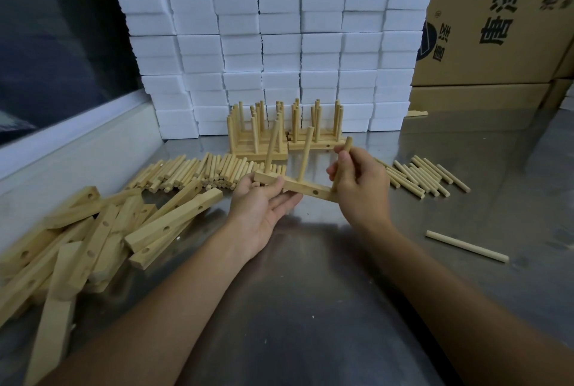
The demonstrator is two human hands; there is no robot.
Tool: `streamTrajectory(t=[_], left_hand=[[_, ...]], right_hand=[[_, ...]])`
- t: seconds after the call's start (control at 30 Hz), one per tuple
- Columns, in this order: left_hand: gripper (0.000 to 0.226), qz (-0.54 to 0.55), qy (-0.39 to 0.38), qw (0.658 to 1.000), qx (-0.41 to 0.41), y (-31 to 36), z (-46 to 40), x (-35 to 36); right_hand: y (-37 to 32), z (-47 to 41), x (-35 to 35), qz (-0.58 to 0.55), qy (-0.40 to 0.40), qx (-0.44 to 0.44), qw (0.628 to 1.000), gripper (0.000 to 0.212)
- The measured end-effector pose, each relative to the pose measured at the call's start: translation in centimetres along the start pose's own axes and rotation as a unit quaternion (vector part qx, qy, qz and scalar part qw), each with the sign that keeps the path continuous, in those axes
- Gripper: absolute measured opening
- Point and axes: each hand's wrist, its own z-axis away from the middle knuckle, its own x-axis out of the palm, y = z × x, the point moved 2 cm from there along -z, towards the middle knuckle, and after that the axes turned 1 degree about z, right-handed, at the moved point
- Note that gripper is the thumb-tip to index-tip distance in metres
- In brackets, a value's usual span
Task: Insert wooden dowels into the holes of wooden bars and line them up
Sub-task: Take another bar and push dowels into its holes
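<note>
Here the right hand (pixel 360 180) pinches a dowel (pixel 341 165) between thumb and curled fingers, its lower end at the right end of the bar (pixel 295 187), just right of frame centre. The left hand (pixel 264 199) grips the bar's left end, thumb over the top face and fingers curled loosely beneath. The bar is held in the air above the steel table (pixel 310 292); its long axis runs from left to right across the frame, dipping a little to the right. Two dowels already stand in it, at the left end (pixel 272 145) and in the middle (pixel 307 152), pointing up and leaning slightly right. The held dowel is near upright too, top tilted right.

Risk, as I judge it: the third dowel may enter skewed if pressed at this lean, and jam or sit crooked beside the others. With the bar held only at the left end, a push at the far right could twist it in the grip. Whether the dowel is seated in its hole cannot be told; the fingers hide it.

Loose bars (pixel 93 230) pile at lower left, loose dowels (pixel 198 171) lie behind the hands and at right (pixel 425 177), one alone (pixel 466 246) at lower right. Finished bars (pixel 285 131) stand upper centre against white blocks (pixel 279 28).
</note>
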Motion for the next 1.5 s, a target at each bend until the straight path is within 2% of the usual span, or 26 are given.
streamTrajectory(t=[0.13,0.33,0.4,0.5,0.63,0.77,0.9,1.13,1.2,1.3,1.5], left_hand=[[0.037,0.01,0.013,1.0,0.004,0.1,0.0,0.0],[0.041,0.012,0.031,0.999,0.012,0.1,0.1,0.0],[0.04,0.015,0.032,0.999,0.01,0.2,0.1,0.0],[0.038,0.01,0.033,0.999,0.009,0.1,0.1,0.0],[0.039,-0.047,0.059,0.997,0.021,-0.1,-0.1,0.1],[0.037,-0.072,0.125,0.989,0.045,0.7,-0.6,-1.0],[0.026,-0.096,0.15,0.982,0.068,1.5,-1.1,-1.8],[0.017,-0.142,0.129,0.979,0.065,1.2,-1.1,-1.6],[0.016,-0.144,0.122,0.98,0.064,1.3,-1.1,-1.6],[0.015,-0.145,0.114,0.981,0.06,1.4,-1.2,-1.6],[0.016,-0.142,0.11,0.981,0.071,1.3,-1.1,-1.6]], right_hand=[[0.3,-0.1,-0.4,0.043,-0.036,0.015,0.998,0.014],[1.3,0.2,-0.7,0.099,-0.179,0.048,0.978,0.011],[1.3,0.1,-0.7,0.095,-0.194,0.049,0.975,0.014],[1.2,0.0,-0.8,0.104,-0.198,0.035,0.974,0.013],[1.7,-0.2,-0.9,0.117,-0.186,0.06,0.974,0.009],[2.8,-0.8,-1.7,0.131,-0.094,0.112,0.981,0.014],[4.0,-1.3,-2.4,0.207,-0.041,0.157,0.965,0.024],[4.5,-2.3,-1.1,0.325,-0.076,0.158,0.929,0.02],[4.8,-3.0,-0.4,0.348,-0.096,0.162,0.918,0.024],[5.4,-4.3,0.4,0.352,-0.107,0.18,0.912,0.033],[6.7,-7.4,1.9,0.317,-0.115,0.207,0.918,0.034]])
